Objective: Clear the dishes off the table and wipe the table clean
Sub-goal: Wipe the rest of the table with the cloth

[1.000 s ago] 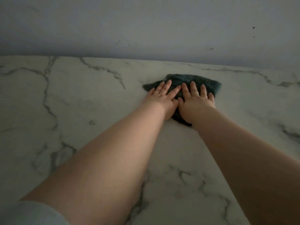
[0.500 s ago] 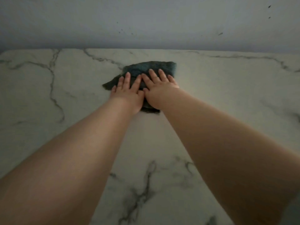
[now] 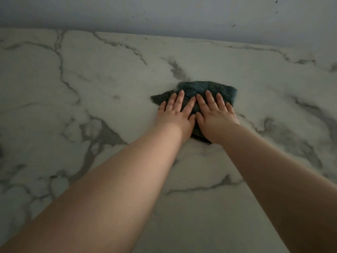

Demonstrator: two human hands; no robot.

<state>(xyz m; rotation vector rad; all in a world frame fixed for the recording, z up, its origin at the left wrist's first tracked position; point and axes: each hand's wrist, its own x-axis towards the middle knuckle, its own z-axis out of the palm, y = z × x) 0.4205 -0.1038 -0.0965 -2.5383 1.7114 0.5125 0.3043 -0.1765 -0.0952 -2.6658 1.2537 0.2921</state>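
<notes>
A dark teal cloth (image 3: 206, 88) lies flat on the white marble table (image 3: 91, 84), right of the middle. My left hand (image 3: 176, 114) and my right hand (image 3: 213, 117) press down on it side by side, fingers straight and pointing away from me. The hands cover most of the cloth; only its far edge, its left corner and a bit under my wrists show. No dishes are in view.
The table's far edge (image 3: 164, 36) meets a plain grey wall (image 3: 164, 13) with a few small dark specks. Grey veins run across the marble on all sides of the cloth.
Both hands and the cloth slid left along the far edge, then came back to the right and nearer to me, away from that edge.
</notes>
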